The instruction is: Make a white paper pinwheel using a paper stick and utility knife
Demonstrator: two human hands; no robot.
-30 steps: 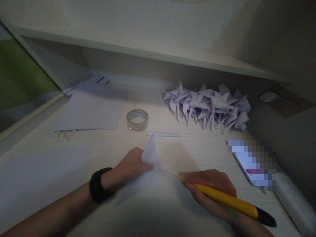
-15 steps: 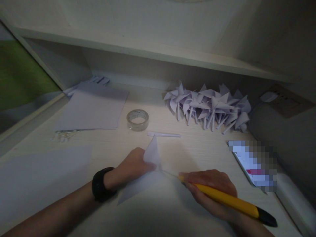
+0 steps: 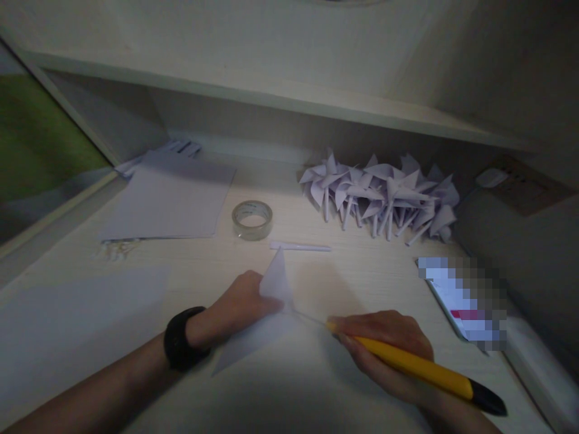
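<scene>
My left hand, with a black watch band on its wrist, pinches a white paper piece whose folded corner stands up; a flat part spreads below the hand. In my right hand is a yellow-handled awl with a black end and a thin metal shaft. The shaft points left, and its tip meets the paper's right edge beside my left fingers; whether it pierces the paper I cannot tell. Just behind the paper lies a thin rolled paper stick. A roll of clear tape is further back.
Several paper pinwheels are heaped at the back right under a shelf. A stack of paper lies back left, with small pale bits by its front edge. Another sheet is front left; a phone lies right.
My left hand and the paper have shifted slightly to the left, away from my right hand. The awl's tip stays at the paper's edge; my right hand has hardly moved.
</scene>
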